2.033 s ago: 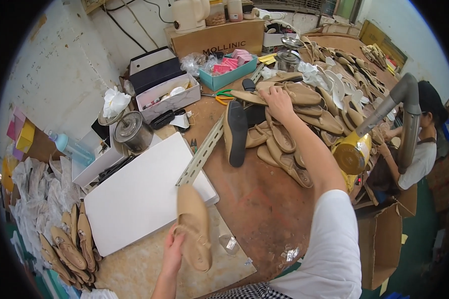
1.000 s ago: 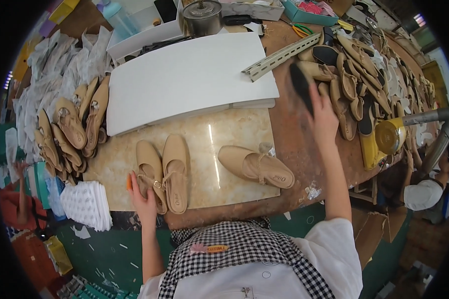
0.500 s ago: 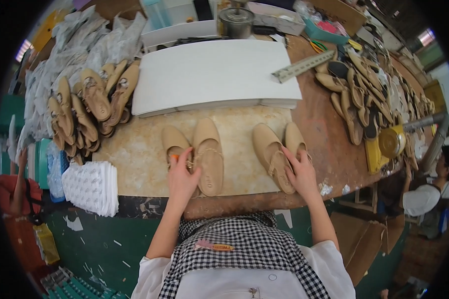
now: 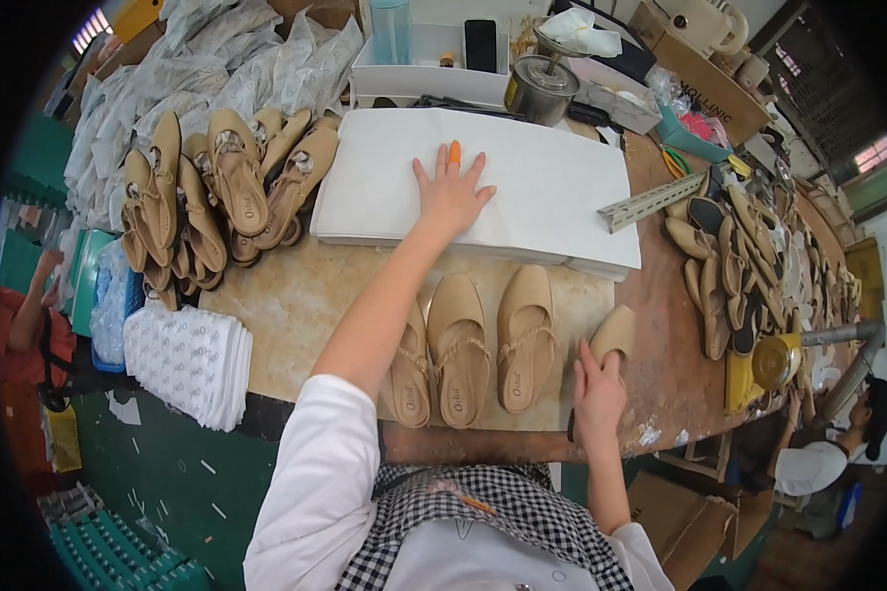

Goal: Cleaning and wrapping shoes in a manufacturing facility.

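Tan shoe [image 4: 613,335] – perhaps tilted – beside three flat

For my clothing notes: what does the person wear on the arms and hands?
Both arms have short white sleeves and bare forearms. The left hand wears an orange cover on one fingertip; the right hand shows no glove.

A worn brown workbench [image 4: 660,364] carries a pale stone slab [image 4: 296,305] at its near edge. Behind the slab lies a stack of white paper sheets [image 4: 552,187]; on the slab, beige slingback shoes [image 4: 463,345]; to its right, loose insoles [image 4: 739,266].
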A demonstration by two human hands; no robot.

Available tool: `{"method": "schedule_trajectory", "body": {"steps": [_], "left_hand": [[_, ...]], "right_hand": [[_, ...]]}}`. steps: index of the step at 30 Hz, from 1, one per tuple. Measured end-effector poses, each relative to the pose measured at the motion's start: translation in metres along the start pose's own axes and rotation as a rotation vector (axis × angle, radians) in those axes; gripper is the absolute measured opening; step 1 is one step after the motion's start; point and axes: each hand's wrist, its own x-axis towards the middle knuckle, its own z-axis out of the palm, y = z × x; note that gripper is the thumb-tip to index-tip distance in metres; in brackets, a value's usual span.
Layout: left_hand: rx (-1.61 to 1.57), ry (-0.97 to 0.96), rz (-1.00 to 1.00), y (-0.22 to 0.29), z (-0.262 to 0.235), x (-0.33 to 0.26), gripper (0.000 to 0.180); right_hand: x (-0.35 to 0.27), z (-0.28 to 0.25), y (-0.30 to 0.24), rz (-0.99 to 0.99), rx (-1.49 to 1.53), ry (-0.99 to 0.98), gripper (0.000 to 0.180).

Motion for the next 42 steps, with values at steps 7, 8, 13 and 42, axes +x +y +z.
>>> {"method": "schedule_trajectory", "body": {"steps": [7,8,13,42], "left_hand": [[-0.328,0.008,0.022,0.018,-0.051,-0.025,0.025],[-0.427,0.039,0.069,0.040,-0.081,-0.038,0.020],[-0.906,-0.155,0.563,0.109,-0.153,-0.166,0.018],[0.063,-0.495,0.701,0.180,-0.067,-0.257,0.069]], "right_hand": [[-0.003,-0.018,-0.006,-0.328,0.200,-0.038,0.044],[-0.005,-0.034,0.001,-0.304,0.191,-0.018,0.047],[-0.025,-0.040,-0.029,0.584,1.620,-0.261,0.053],[0.028,0.015,0.027,-0.366,0.372,0.037,0.047]]}}
